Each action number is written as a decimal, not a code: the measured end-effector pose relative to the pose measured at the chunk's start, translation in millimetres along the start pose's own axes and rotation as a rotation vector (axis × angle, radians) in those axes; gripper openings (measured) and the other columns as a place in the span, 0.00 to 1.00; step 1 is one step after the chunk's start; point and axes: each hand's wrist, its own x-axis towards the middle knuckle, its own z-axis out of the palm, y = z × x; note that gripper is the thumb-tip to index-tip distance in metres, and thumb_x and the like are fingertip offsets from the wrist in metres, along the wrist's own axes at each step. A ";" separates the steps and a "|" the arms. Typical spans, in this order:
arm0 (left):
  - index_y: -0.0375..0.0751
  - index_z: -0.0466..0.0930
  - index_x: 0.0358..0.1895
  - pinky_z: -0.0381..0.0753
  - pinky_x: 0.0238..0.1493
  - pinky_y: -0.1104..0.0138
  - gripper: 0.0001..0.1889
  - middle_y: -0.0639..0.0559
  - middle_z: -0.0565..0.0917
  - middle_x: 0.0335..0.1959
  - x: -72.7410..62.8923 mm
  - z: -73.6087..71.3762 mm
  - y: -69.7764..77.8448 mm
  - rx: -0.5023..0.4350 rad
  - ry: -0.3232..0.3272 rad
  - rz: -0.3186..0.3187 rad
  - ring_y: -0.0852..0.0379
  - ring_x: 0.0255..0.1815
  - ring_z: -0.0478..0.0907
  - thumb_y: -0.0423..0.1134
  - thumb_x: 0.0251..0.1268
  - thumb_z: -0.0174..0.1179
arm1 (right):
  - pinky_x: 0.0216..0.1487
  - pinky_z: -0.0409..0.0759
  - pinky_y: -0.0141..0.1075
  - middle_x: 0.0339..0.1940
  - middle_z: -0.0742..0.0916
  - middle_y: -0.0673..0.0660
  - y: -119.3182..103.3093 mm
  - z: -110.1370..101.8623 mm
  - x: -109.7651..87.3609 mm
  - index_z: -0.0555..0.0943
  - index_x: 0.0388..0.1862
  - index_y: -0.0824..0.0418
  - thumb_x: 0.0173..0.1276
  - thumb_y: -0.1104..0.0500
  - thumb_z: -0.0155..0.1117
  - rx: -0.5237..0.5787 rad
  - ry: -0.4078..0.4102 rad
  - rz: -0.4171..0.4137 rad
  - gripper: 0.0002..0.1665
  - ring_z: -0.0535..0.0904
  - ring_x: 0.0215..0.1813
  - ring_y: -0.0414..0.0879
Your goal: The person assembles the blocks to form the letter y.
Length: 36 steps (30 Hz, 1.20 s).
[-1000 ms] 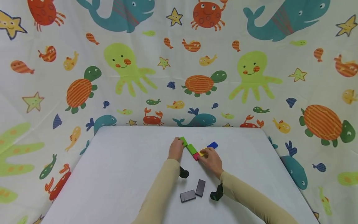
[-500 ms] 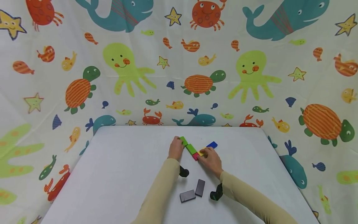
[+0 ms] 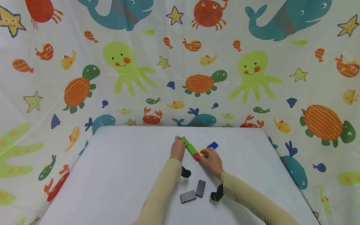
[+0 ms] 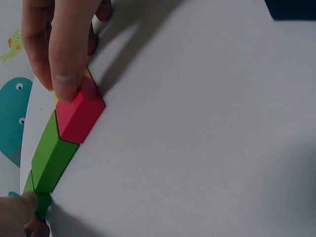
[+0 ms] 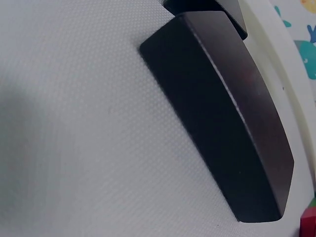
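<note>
A V-shaped line of blocks lies on the table: a far green block (image 3: 184, 141), a nearer green block (image 3: 192, 149), a red block (image 3: 196, 157) at the bend, then a yellow block (image 3: 201, 153) and a blue block (image 3: 212, 145). My left hand (image 3: 177, 149) pinches the far green block at its outer end. My right hand (image 3: 212, 162) holds the yellow block with thumb and fingers, partly covering it. Seen from the left wrist, a right-hand fingertip (image 4: 66, 89) overlaps the corner of the red block (image 4: 81, 116).
Two dark grey blocks lie on the white table (image 3: 126, 175) nearer the body, one dark block (image 3: 201, 188) angled beside another grey block (image 3: 188, 197). Black wrist cameras hang under both sleeves. Behind the table stands a sea-animal printed cloth (image 3: 168, 62).
</note>
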 end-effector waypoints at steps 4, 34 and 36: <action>0.25 0.83 0.39 0.80 0.50 0.58 0.06 0.37 0.74 0.48 2.4 5.6 -1.0 0.003 0.009 -0.003 0.46 0.43 0.80 0.26 0.66 0.58 | 0.40 0.76 0.38 0.40 0.80 0.53 -2.0 -0.2 -0.5 0.85 0.42 0.59 0.59 0.52 0.75 0.002 0.013 -0.005 0.16 0.77 0.39 0.45; 0.30 0.84 0.38 0.80 0.47 0.59 0.05 0.38 0.74 0.46 1.3 3.2 -1.3 0.028 -0.011 0.045 0.47 0.43 0.79 0.28 0.66 0.60 | 0.42 0.75 0.38 0.41 0.79 0.53 -3.8 -0.5 -1.0 0.85 0.44 0.60 0.60 0.51 0.74 0.014 -0.002 0.021 0.18 0.76 0.40 0.46; 0.30 0.84 0.41 0.80 0.49 0.59 0.06 0.38 0.75 0.46 1.7 2.5 -2.4 0.031 -0.023 0.051 0.47 0.44 0.79 0.29 0.67 0.60 | 0.42 0.75 0.38 0.41 0.79 0.53 -3.6 -1.1 -0.6 0.85 0.45 0.60 0.60 0.50 0.74 0.014 -0.002 0.022 0.18 0.76 0.40 0.46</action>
